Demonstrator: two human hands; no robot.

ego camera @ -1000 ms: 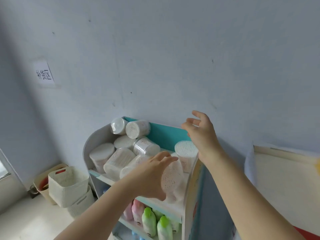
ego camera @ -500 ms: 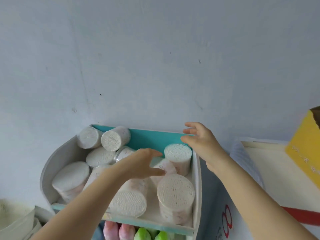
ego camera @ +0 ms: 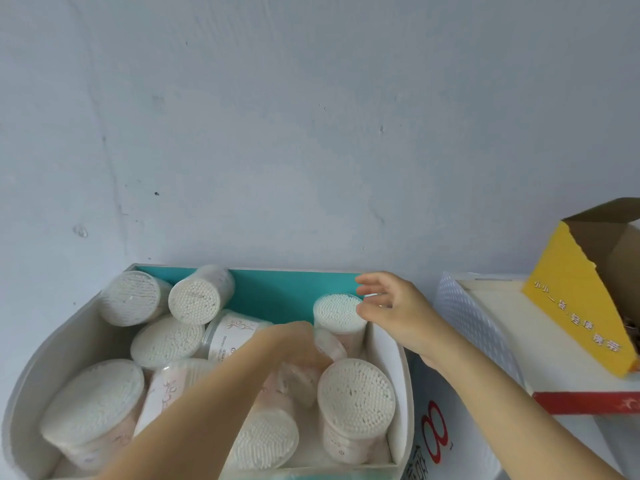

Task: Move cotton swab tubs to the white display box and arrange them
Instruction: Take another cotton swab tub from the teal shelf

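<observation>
Display box (ego camera: 65, 351): white sides and a teal back panel, set against the pale wall (ego camera: 311, 133); it fills the lower left of the view.
Yellow carton (ego camera: 575, 306): top flaps open, on a white surface to the right of the box and apart from it.
Tubs: many clear tubs of cotton swabs crowd the box. The front-left tub (ego camera: 93, 400), front-right tub (ego camera: 356, 396) and back-right tub (ego camera: 337, 311) stand upright. Two at the back left lie on their sides.
Right hand (ego camera: 394, 313): fingers loose and spread wide, fingertips at the top rim of the back-right tub.
Left hand (ego camera: 294, 348): reaching down among the middle tubs, blurred; I cannot tell whether it grips one.
</observation>
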